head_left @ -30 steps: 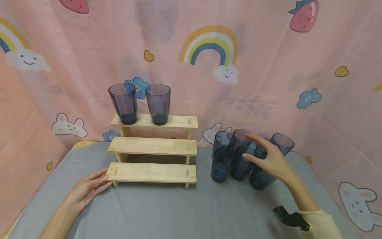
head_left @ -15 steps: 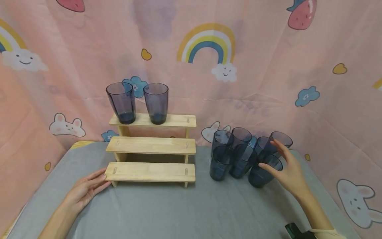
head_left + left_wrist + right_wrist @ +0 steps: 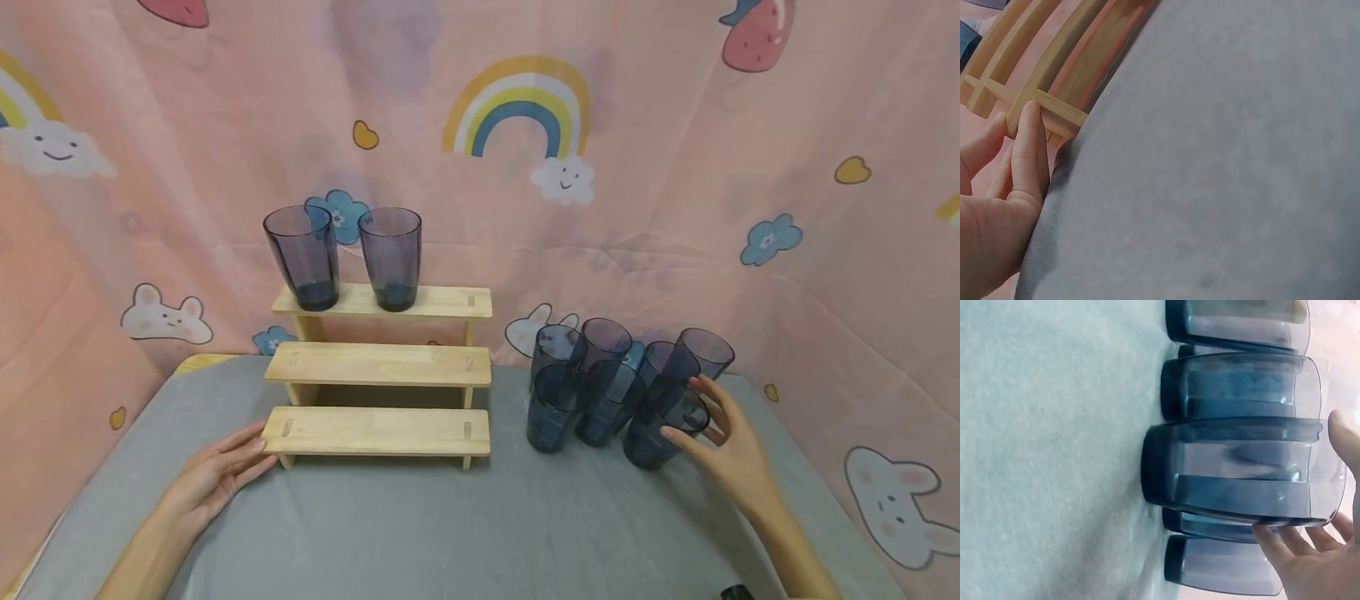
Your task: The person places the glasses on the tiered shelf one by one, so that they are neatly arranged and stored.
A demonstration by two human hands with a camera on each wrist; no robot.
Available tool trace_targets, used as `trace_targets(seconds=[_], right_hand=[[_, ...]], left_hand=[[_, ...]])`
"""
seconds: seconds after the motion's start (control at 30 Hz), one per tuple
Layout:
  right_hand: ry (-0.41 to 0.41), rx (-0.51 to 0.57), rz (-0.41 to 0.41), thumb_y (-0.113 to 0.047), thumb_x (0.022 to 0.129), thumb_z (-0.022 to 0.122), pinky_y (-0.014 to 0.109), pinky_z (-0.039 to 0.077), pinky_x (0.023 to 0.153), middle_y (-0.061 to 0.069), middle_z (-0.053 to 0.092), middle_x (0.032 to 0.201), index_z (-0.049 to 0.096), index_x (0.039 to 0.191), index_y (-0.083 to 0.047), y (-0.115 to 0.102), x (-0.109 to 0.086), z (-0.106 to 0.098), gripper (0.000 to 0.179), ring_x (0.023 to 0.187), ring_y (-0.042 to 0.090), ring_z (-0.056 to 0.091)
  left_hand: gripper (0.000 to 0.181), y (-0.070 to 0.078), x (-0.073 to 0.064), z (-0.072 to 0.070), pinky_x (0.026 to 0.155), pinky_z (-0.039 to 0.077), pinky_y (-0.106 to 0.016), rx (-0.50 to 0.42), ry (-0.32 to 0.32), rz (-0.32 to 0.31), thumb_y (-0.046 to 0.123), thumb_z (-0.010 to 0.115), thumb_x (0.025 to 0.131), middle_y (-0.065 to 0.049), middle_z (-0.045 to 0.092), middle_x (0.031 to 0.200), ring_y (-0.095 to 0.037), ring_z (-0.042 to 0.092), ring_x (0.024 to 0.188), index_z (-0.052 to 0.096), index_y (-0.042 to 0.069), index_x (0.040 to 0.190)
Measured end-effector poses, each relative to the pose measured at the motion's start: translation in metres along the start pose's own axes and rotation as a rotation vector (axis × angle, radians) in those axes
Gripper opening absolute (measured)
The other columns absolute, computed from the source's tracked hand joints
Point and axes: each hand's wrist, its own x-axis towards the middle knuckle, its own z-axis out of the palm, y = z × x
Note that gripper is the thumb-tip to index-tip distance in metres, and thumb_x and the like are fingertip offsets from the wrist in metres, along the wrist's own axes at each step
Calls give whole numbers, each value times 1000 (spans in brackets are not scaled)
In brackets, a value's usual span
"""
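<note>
My left hand (image 3: 213,479) touches the left end of the lowest step of a pale wooden three-step rack (image 3: 382,432). In the left wrist view, its fingertips meet the step's end and the thumb lies by its edge. My right hand (image 3: 731,454) is at the nearest of the bluish-purple glass tumblers on the right. Its fingers curl round the far side of this glass (image 3: 1241,472), with the thumb by the rim on the near side. The glass stands on the cloth. Two matching glasses, a left one (image 3: 303,258) and a right one (image 3: 392,258), stand upright on the top step.
Several more glasses (image 3: 553,408) are bunched close beside the held one, some overlapping in view. A grey cloth (image 3: 375,533) covers the table. Behind it hangs a pink printed curtain (image 3: 660,125). The middle step (image 3: 378,364) of the rack bears nothing.
My right hand has moved right and down from above the cluster, and its fingers have come round the nearest glass. The left hand stays at the rack. The view has shifted slightly.
</note>
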Motion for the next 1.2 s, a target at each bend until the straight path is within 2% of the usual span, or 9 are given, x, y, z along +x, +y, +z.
trace_targets(seconds=[0.1,0.23,0.37,0.5,0.57,0.67,0.77,0.87,1.2], right_hand=[[-7,34,27,-20,88,76,28,44,105,13,35,153,20,158,-19,1,0,2,89,138,29,37],[-31,46,47,-20,88,77,66,40,99,22,34,151,18,158,-15,3,0,4,92,135,44,34],[-40,24,58,-21,87,77,47,48,103,21,35,150,19,158,-14,6,-1,4,92,133,46,38],[-35,0,64,-24,87,77,6,47,87,19,38,148,23,157,-16,8,-3,5,88,130,44,43],[-36,-1,66,-26,87,77,-1,42,80,19,39,147,24,157,-16,8,-3,5,88,129,44,44],[-41,3,74,-27,87,77,5,48,84,20,38,147,23,157,-16,8,-3,5,89,129,43,44],[-50,12,85,-27,88,77,31,53,98,20,38,148,22,157,-17,8,-3,5,89,131,44,42],[-57,29,93,-27,88,77,61,40,102,22,35,150,22,157,-16,7,-2,4,89,133,48,36],[-47,29,126,-29,88,76,63,38,104,24,35,151,22,157,-10,9,-1,2,90,133,50,36]], left_hand=[[25,0,0,-1,100,52,-32,4,9,0,7,60,99,4,43,130,-8,64,102,69,30,100],[24,2,-1,-1,101,52,-31,17,22,-2,9,62,98,-4,36,142,-7,64,102,68,32,99],[22,2,-1,0,102,51,-32,25,22,-5,10,62,98,-12,11,156,-7,64,102,67,32,99],[21,3,0,1,102,51,-32,26,27,-8,11,63,97,-12,11,156,-7,64,102,67,32,99],[22,3,0,1,102,51,-32,23,30,-8,11,63,97,-12,13,155,-7,64,102,67,32,99],[23,3,-1,0,102,51,-32,20,26,-7,10,62,98,-11,14,154,-7,64,102,67,32,99],[24,2,-2,-1,101,51,-31,18,22,-6,9,61,98,-10,20,151,-7,64,103,66,32,100],[23,2,-2,-1,102,51,-32,18,21,-7,9,60,99,-12,18,152,-8,64,103,65,31,101],[25,4,-2,0,99,52,-31,-7,2,-4,8,60,98,15,60,109,-9,65,102,69,31,100]])
